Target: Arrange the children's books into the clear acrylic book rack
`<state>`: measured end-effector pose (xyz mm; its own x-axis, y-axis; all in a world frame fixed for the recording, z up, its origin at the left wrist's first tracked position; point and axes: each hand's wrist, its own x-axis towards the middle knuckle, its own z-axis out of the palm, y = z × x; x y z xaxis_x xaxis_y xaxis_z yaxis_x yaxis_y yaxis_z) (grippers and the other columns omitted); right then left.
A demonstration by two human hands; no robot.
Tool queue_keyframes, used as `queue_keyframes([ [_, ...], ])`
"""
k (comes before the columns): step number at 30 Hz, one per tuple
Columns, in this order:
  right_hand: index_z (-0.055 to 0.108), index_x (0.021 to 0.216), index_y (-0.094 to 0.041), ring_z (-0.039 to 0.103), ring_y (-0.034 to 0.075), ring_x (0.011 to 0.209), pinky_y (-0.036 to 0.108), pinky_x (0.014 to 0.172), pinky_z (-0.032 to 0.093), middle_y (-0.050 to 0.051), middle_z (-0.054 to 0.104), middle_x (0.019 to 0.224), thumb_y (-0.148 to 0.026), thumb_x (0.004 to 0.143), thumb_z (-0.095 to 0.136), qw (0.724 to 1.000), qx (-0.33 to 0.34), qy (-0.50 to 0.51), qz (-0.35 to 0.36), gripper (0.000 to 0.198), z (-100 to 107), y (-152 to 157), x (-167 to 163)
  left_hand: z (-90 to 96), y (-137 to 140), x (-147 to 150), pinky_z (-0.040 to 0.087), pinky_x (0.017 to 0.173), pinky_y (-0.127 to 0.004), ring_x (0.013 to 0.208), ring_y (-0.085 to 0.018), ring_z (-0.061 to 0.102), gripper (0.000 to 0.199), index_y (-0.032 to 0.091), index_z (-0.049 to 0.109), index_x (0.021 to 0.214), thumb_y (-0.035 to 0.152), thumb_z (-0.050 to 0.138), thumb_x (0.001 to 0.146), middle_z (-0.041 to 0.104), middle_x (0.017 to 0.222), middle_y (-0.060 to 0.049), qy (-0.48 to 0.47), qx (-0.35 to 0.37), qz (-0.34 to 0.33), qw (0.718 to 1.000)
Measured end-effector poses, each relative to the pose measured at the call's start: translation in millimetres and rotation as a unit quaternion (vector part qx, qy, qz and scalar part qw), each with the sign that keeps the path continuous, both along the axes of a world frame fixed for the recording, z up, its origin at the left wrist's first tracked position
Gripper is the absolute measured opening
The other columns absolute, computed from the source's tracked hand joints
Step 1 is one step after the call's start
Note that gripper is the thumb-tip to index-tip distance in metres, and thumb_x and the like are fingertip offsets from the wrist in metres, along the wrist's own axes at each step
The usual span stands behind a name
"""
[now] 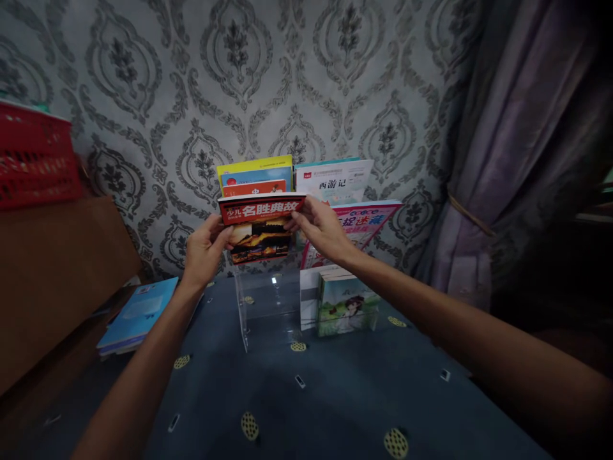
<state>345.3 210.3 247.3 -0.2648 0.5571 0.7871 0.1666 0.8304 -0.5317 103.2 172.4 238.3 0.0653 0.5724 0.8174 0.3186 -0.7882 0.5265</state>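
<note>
A book with a red title band and a dark picture cover [261, 239] stands upright at the left half of a clear tiered rack [242, 313]. My left hand [205, 249] grips its left edge, and my right hand [323, 230] has hold of its upper right edge. Behind it rise an orange book [239, 188], a blue one [258, 176] and a yellow one [253, 160]. On the rack's right half are a white book [335, 182], a pink-edged book [366, 220] partly behind my right hand, and a green-covered stack of books [347, 306] in front.
Blue-covered books [141, 313] lie piled at the left, beside a large brown box [57, 275] with a red basket [36, 153] on it. A dark patterned cloth [297, 415] covers the table. Patterned wallpaper is behind, and a tied curtain [498, 160] hangs at the right.
</note>
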Motion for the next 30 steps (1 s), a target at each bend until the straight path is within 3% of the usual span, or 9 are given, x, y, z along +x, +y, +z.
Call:
queue_keyframes([
  [6,0.056,0.105,-0.023,0.067,0.020,0.074,0.039,0.074,0.057,0.002,0.065,0.079,-0.029,0.094,0.050,1.000,0.009,-0.018,-0.015,0.014,-0.4,-0.6,2.7,-4.8,5.2,0.1,0.055,0.058,-0.021,0.077,-0.015,0.066,0.035,0.015,0.064,0.107,0.043,0.065,0.086,0.073,0.094,-0.005,-0.016,-0.007,-0.021,1.000],
  [12,0.056,0.098,-0.024,0.066,0.021,0.072,0.039,0.071,0.056,0.002,0.065,0.077,-0.040,0.094,0.052,0.999,0.022,-0.022,-0.016,0.017,-1.0,-10.5,4.7,-11.1,1.9,1.2,0.056,0.059,-0.021,0.076,-0.015,0.066,0.030,0.017,0.065,0.102,0.042,0.067,0.085,0.073,0.097,-0.005,-0.033,-0.014,-0.029,0.999],
  [25,0.058,0.109,-0.025,0.065,0.018,0.070,0.034,0.068,0.054,0.002,0.065,0.084,-0.053,0.095,0.052,0.999,0.047,-0.001,-0.008,0.032,-8.2,-28.4,6.9,-13.6,-23.2,2.2,0.055,0.059,-0.021,0.078,-0.013,0.065,0.023,0.018,0.066,0.104,0.036,0.064,0.089,0.072,0.100,-0.003,-0.006,0.027,-0.004,1.000],
  [30,0.059,0.106,-0.023,0.065,0.017,0.067,0.034,0.067,0.054,0.002,0.066,0.081,-0.050,0.095,0.052,1.000,0.005,-0.023,0.005,0.029,-26.5,-29.9,10.2,-30.8,-21.0,0.9,0.054,0.057,-0.020,0.078,-0.014,0.066,0.028,0.018,0.065,0.108,0.037,0.064,0.087,0.072,0.102,-0.005,-0.006,-0.037,-0.024,0.999],
])
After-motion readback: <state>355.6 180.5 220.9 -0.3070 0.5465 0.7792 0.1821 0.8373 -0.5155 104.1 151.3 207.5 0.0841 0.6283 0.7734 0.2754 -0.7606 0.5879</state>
